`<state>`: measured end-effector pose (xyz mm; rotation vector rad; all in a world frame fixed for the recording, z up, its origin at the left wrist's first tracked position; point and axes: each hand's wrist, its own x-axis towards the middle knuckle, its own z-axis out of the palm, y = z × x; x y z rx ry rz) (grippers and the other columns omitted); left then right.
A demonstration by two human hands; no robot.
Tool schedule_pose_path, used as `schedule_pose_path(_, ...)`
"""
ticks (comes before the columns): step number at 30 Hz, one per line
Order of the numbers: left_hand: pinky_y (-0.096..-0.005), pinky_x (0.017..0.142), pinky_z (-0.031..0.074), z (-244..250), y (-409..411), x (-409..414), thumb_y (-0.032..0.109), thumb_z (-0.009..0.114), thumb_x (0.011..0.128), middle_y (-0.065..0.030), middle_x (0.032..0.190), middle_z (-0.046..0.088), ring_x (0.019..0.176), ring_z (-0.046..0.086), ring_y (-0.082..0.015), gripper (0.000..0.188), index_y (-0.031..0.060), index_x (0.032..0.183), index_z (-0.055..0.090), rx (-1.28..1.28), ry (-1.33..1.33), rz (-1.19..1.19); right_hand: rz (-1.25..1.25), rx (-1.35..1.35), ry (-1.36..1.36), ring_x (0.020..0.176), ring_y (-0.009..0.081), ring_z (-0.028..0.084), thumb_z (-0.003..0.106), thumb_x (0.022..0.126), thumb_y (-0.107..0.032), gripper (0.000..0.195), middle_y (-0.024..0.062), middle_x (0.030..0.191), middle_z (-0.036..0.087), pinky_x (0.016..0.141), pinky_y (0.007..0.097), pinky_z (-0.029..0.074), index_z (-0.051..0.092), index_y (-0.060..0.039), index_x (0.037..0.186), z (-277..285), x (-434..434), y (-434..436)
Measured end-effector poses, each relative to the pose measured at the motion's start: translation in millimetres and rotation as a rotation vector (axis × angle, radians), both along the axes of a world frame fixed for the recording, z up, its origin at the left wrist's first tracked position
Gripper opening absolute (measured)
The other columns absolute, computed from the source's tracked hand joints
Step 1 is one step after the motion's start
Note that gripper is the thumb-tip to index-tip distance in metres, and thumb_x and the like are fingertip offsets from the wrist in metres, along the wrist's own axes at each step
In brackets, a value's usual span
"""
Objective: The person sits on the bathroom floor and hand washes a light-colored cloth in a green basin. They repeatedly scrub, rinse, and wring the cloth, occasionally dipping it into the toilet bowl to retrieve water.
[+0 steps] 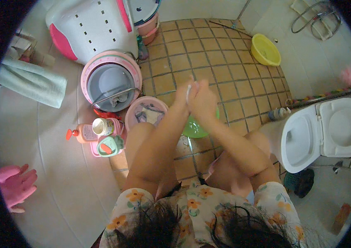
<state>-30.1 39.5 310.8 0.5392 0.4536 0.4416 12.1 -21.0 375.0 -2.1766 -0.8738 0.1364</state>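
Note:
Both hands are pressed together above a green plastic basin (195,129). My left hand (181,95) and my right hand (205,100) close around a small white thing (189,91). Only a thin strip of it shows between them, and I cannot tell whether it is cloth or lather. My forearms and hands partly hide the green basin. Left of it, a pink basin (129,116) holds wet-looking cloth (151,115) with white and grey parts.
At left stand stacked basins (111,81), a pump bottle (86,133), an open tub (101,126) and a green scrub brush (108,147). A baby bathtub (93,28) leans behind. Right are a toilet (301,139) with raised lid and a yellow basin (265,51). Pink rubber gloves (18,187) hang left.

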Motion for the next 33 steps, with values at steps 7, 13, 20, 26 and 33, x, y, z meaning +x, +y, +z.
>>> schedule_pose_path(7, -0.0383, 0.061, 0.051, -15, 0, 12, 0.038, 0.044, 0.097, -0.0097, 0.078, 0.061, 0.070, 0.060, -0.0242, 0.031, 0.0122, 0.092, 0.059, -0.122, -0.044, 0.022, 0.008, -0.006, -0.009, 0.074, 0.0430, 0.061, 0.046, 0.093, -0.032, 0.031, 0.0260, 0.078, 0.062, 0.064, 0.0506, 0.046, 0.055, -0.0024, 0.088, 7, -7, 1)
schedule_pose_path(13, -0.0395, 0.070, 0.053, 23, -10, 2, 0.035, 0.056, 0.091, -0.0092, 0.090, 0.063, 0.082, 0.062, -0.0233, 0.027, 0.0083, 0.097, 0.059, -0.195, -0.085, -0.323, 0.161, 0.267, 0.600, 0.085, 0.0310, 0.063, 0.053, 0.093, -0.027, 0.029, 0.0156, 0.090, 0.064, 0.073, 0.0404, 0.050, 0.055, 0.0002, 0.102, -28, 98, 8)
schedule_pose_path(20, -0.0411, 0.072, 0.054, 66, 35, -49, 0.017, 0.057, 0.088, -0.0095, 0.091, 0.060, 0.085, 0.062, -0.0242, 0.017, 0.0041, 0.098, 0.055, 0.095, 0.029, -0.047, 0.490, 0.484, 1.231, 0.101, 0.0190, 0.059, 0.064, 0.087, -0.016, 0.036, 0.0088, 0.111, 0.059, 0.088, 0.0306, 0.049, 0.051, -0.0004, 0.117, 40, 120, -37)
schedule_pose_path(26, -0.0445, 0.081, 0.053, 100, 23, -54, 0.021, 0.059, 0.089, -0.0096, 0.095, 0.059, 0.086, 0.062, -0.0263, 0.020, 0.0058, 0.101, 0.051, -0.007, -0.151, 0.176, 0.383, 0.289, 0.905, 0.091, 0.0168, 0.061, 0.067, 0.085, -0.020, 0.033, 0.0085, 0.100, 0.063, 0.078, 0.0300, 0.050, 0.056, -0.0009, 0.109, 59, 127, -52)
schedule_pose_path(33, -0.0430, 0.082, 0.051, 88, 12, -34, 0.040, 0.045, 0.095, -0.0103, 0.098, 0.063, 0.092, 0.062, -0.0265, 0.034, 0.0090, 0.097, 0.057, -0.195, -0.196, 0.142, 0.157, 0.153, 0.213, 0.059, 0.0284, 0.062, 0.059, 0.084, -0.046, 0.043, 0.0176, 0.071, 0.065, 0.060, 0.0398, 0.051, 0.069, -0.0043, 0.079, 45, 62, -34)
